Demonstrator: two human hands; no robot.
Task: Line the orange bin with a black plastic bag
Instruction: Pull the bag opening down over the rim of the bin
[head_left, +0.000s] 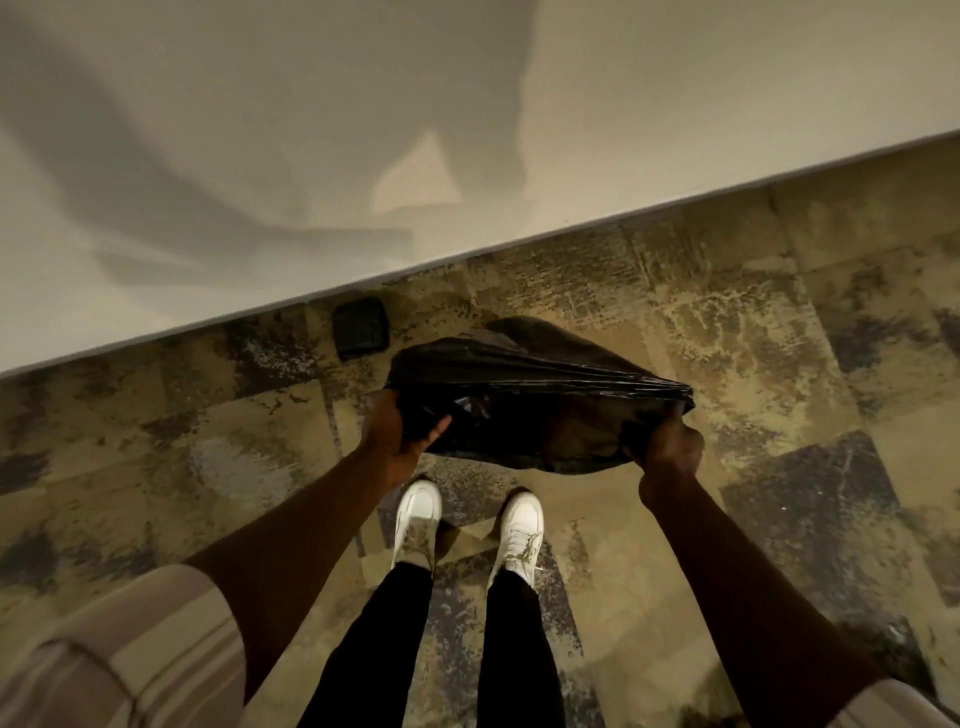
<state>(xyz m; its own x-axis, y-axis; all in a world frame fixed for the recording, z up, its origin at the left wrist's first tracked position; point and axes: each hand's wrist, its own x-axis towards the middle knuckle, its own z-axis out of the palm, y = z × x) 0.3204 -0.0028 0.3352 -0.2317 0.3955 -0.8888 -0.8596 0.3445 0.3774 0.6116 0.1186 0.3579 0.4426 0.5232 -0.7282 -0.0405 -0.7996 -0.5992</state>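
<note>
A black plastic bag (535, 384) is stretched out in the air in front of me, above the floor. My left hand (397, 434) grips its left edge, with the thumb laid over the plastic. My right hand (670, 447) is closed on its bunched right end. The bag's mouth is spread a little between the two hands and its inside looks dark. No orange bin is in view.
A pale wall (467, 130) with a baseboard runs diagonally ahead. A small folded black packet (361, 330) lies on the patterned carpet (753, 322) by the wall. My feet in white shoes (415, 519) stand just below the bag.
</note>
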